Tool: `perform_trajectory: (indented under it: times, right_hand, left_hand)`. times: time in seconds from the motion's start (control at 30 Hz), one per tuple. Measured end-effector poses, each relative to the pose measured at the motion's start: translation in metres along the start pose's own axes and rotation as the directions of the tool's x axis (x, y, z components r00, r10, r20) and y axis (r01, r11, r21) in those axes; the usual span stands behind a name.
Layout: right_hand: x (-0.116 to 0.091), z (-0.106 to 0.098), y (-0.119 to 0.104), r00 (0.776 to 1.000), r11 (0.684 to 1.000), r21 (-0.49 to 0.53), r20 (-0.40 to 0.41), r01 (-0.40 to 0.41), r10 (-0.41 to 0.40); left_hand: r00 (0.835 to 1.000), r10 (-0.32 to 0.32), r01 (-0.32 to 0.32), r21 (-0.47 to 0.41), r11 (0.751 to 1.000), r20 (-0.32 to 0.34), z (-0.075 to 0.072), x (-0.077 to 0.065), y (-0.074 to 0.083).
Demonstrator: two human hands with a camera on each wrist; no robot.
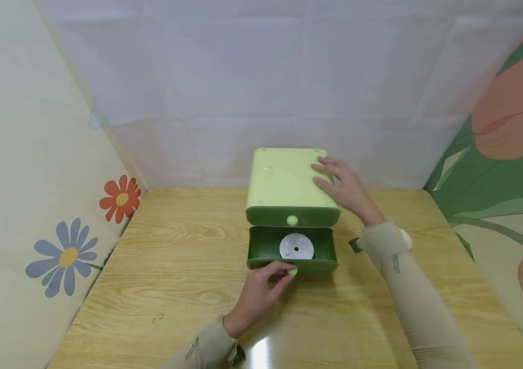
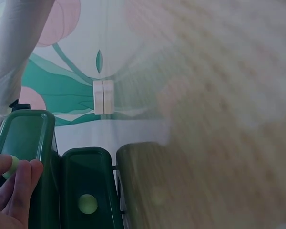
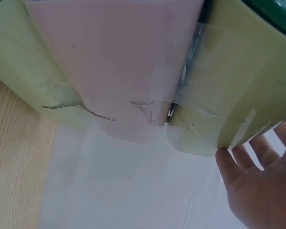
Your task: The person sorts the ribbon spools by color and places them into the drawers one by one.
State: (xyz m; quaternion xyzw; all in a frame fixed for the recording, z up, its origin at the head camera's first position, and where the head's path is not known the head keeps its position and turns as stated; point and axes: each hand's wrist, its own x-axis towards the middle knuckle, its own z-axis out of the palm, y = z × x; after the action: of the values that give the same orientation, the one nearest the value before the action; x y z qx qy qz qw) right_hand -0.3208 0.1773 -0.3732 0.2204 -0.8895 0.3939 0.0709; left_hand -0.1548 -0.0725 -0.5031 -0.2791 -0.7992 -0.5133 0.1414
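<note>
A light-green drawer unit [image 1: 289,177] stands on the table with a dark green drawer [image 1: 261,246] pulled out below its top front. In that drawer lies a round item [image 1: 296,246] with a white printed face and a small dark hole in its centre. My left hand [image 1: 261,289] pinches the drawer's round light-green knob [image 1: 292,270] between thumb and fingers. Spread over the unit's right top edge are the fingers of my right hand [image 1: 344,187]. From the right wrist view, its fingertips [image 3: 224,155] touch the unit's light-green side.
A closed front with a round knob [image 1: 292,220] sits above the pulled-out drawer. Lower down are more dark green fronts [image 2: 88,176]. A pink section [image 3: 114,57] and clear tape show on the unit's side. The wooden table [image 1: 187,256] meets a white sheet [image 1: 224,92] behind.
</note>
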Motion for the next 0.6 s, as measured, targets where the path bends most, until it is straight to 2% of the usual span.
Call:
perform_trajectory:
  times: [0.6]
  right_hand:
    - [0.001, 0.000, -0.001, 1.000, 1.000, -0.003, 0.006, -0.010, 0.010]
  left_hand:
    - [0.999, -0.044, 0.043, 0.014, 0.999, 0.027, -0.002, 0.020, -0.007]
